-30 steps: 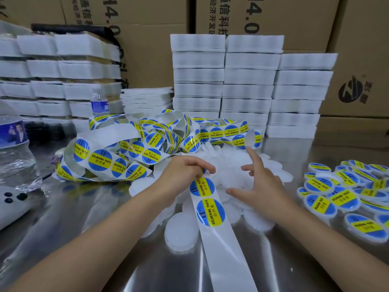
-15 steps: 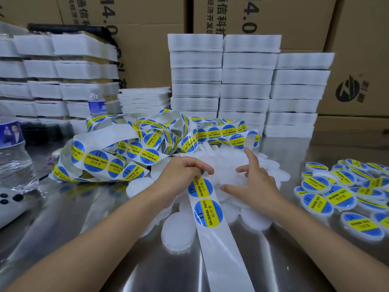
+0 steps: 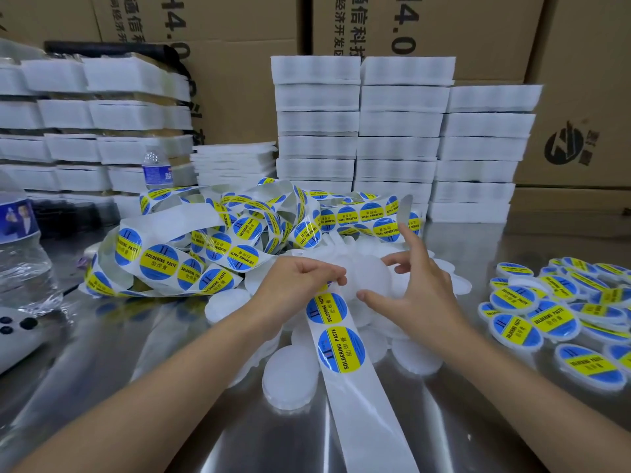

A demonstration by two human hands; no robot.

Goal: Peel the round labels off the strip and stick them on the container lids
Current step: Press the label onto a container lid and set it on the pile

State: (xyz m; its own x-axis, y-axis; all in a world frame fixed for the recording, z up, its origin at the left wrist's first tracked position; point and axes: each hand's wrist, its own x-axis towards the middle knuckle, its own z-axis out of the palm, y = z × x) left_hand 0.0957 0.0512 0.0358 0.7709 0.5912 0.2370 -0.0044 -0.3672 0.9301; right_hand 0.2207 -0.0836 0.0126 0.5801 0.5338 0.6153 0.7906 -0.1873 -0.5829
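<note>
Paper strip (image 3: 355, 397) pinched, frosted round lid (image 3: 370, 278) gripped

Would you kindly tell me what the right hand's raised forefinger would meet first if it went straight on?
Probably the tangled label strip, just beyond the forefinger of the right hand; stacked white boxes lie farther behind, though depth is hard to judge.
</note>
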